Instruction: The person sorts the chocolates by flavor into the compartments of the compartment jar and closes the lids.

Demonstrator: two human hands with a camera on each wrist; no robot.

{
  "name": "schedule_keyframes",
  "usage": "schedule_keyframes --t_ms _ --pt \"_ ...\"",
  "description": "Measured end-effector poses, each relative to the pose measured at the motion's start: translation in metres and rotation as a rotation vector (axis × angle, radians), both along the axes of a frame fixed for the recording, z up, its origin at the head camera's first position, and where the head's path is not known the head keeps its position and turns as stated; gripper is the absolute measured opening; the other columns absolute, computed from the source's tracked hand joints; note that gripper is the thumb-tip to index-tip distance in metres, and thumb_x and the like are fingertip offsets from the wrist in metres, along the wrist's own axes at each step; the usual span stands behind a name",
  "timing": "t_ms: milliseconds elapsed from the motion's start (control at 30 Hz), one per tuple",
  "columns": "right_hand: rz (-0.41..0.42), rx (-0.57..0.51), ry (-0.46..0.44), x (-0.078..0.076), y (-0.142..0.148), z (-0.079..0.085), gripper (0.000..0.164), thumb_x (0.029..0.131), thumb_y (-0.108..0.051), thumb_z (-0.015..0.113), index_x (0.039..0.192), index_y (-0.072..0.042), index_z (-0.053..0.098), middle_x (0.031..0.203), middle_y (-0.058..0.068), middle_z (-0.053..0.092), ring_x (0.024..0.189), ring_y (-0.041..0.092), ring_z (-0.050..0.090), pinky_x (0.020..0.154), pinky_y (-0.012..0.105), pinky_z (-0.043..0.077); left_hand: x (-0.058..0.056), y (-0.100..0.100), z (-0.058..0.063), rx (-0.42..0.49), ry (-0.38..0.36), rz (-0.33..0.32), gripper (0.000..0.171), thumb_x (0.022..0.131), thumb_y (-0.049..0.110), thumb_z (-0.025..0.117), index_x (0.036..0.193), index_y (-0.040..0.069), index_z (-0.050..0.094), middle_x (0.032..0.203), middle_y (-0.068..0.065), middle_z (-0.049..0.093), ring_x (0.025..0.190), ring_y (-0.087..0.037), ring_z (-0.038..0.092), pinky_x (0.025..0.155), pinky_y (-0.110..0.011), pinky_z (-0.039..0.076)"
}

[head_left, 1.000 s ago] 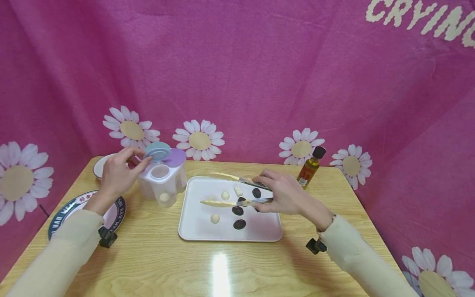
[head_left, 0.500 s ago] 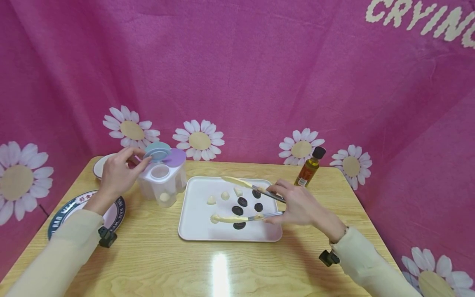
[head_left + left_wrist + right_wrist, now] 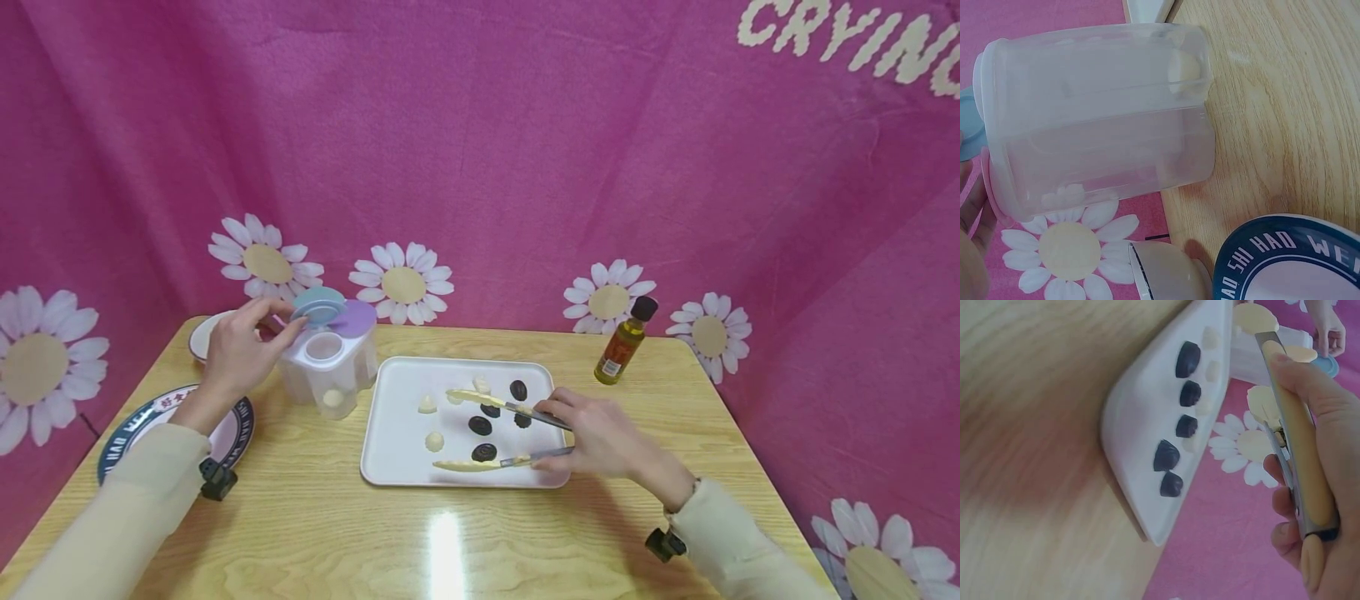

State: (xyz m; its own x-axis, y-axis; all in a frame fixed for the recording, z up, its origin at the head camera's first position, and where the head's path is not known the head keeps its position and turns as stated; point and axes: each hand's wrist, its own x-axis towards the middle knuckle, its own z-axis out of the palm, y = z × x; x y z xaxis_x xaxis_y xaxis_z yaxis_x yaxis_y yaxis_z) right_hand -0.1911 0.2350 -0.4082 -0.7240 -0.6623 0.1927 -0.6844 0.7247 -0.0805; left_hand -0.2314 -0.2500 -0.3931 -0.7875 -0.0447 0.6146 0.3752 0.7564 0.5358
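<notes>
My left hand [image 3: 242, 346] pinches the raised blue lid [image 3: 318, 306] of a clear plastic storage container [image 3: 300, 383]. The round opening under that lid is uncovered, and one white piece [image 3: 1184, 72] lies at the container's bottom. My right hand [image 3: 592, 437] grips metal tongs [image 3: 517, 408] with cream-coloured tips, spread apart over a white tray [image 3: 393, 462]. Several dark, chocolate-like pieces [image 3: 484, 452] and several white pieces [image 3: 434, 442] lie on the tray. No piece sits between the tong tips; the upper arm partly covers some of them.
A purple lid [image 3: 356, 318] stands raised on the container. At left are a dark-rimmed plate [image 3: 243, 421] with lettering and a small white bowl [image 3: 201, 337] behind it. A black-capped oil bottle [image 3: 621, 346] stands beyond the tray at right. A pink cloth [image 3: 480, 167] hangs behind the table.
The tongs in my right hand have moved right and toward the table's front, and their arms stand wider than one second ago. My left hand and the container have stayed still.
</notes>
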Motion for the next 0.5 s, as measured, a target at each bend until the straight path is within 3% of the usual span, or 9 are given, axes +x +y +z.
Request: schedule_keyframes --t_ms 500 --pt "0.063 -0.020 -0.026 -0.003 -0.009 -0.021 0.046 0.083 -0.055 0.082 0.114 -0.020 0.077 0.103 -0.008 0.074 0.074 -0.001 0.056 0.056 0.015 0.036 -0.002 -0.002 -0.001 -0.003 0.025 -0.010 0.020 0.090 0.010 0.083 0.105 0.001 0.072 0.090 -0.016 0.074 0.072 0.015 0.046 0.066 -0.005 0.044"
